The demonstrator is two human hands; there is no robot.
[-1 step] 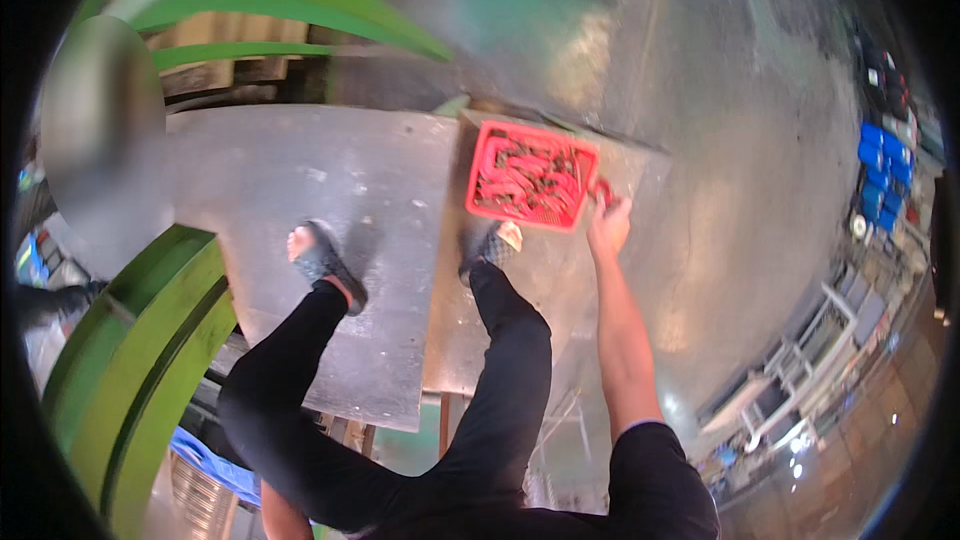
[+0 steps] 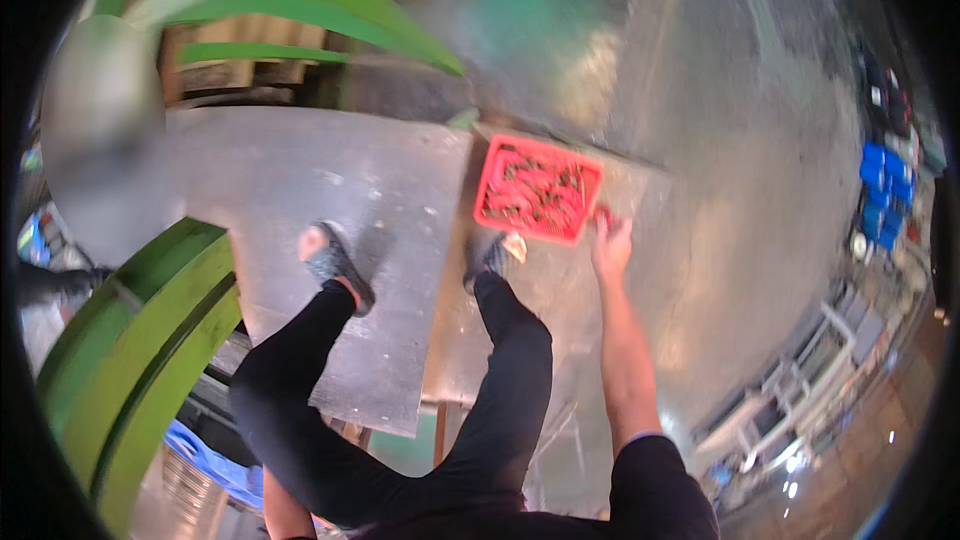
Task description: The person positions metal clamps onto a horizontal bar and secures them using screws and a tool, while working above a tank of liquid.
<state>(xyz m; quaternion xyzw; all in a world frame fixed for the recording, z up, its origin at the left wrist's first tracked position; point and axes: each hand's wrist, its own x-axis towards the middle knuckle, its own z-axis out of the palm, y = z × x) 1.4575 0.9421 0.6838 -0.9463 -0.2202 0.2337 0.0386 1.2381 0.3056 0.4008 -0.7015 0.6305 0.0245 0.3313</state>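
The fingers of the right hand [image 2: 612, 245] are closing narrowly on a small, glossy red piece [image 2: 602, 217], its exact shape blurring; the left hand is staying out of view. Just left of the fingertips, a bright red, rectangular, slotted plastic basket [image 2: 530, 232] is holding many jumbled red-and-dark pieces [image 2: 537, 186]. Nearer the body, a foot in a dark grey open-toed sandal [image 2: 493, 262] is standing close by the basket's near edge. A loose fingertip grip could be risking a drop, and a shifting foot could be knocking the basket.
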